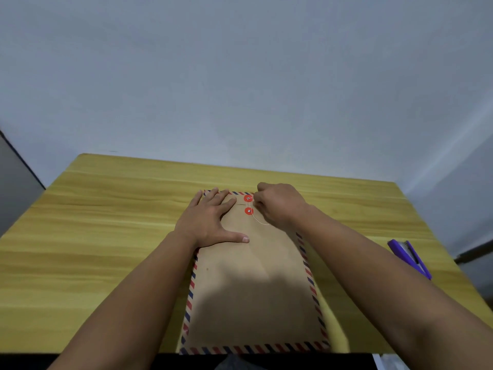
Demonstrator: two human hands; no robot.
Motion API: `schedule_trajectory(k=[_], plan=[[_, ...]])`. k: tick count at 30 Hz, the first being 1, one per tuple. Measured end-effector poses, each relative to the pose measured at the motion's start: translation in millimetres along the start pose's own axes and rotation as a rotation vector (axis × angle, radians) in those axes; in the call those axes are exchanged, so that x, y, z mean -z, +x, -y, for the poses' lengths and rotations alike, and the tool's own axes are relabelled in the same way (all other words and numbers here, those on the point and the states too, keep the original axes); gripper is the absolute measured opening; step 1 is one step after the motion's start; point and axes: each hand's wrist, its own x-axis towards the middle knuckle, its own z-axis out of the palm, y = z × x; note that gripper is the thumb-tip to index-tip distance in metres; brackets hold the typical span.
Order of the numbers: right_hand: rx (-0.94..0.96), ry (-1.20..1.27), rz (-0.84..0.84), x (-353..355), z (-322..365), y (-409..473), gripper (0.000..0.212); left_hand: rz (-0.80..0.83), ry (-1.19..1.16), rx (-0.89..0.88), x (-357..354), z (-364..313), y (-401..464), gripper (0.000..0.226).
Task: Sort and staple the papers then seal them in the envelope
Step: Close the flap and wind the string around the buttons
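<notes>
Yellow wood-grain table [106, 222] fills our view, plain pale wall [240, 76] behind it, dark cabinet edge at far left. Kraft envelope [253, 289] with red-blue striped border lies flat at centre, long axis running near to far. Our left hand [210, 222] is flat on its far-left part, fingers spread, pressing down. Our right hand [280, 204] is at the far end beside the two red discs [248, 204], fingers pinched together on the thin string [258, 219]. Purple stapler [409, 259] sits well apart, near the right edge.
</notes>
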Motion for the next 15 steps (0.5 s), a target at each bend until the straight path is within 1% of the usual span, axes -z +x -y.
schedule_trajectory(k=[4, 10, 15], plan=[[0.174, -0.091, -0.051, 0, 4, -25, 0.022, 0.009, -0.001, 0.007, 2, -1, -1, 0.128], [0.273, -0.121, -0.017, -3, 5, -52, 0.017, 0.023, 0.004, 0.009, 3, -2, -1, 0.128], [0.327, -0.069, -0.103, -1, 12, -56, 0.019, 0.025, 0.007, 0.009, 3, -1, -2, 0.128]])
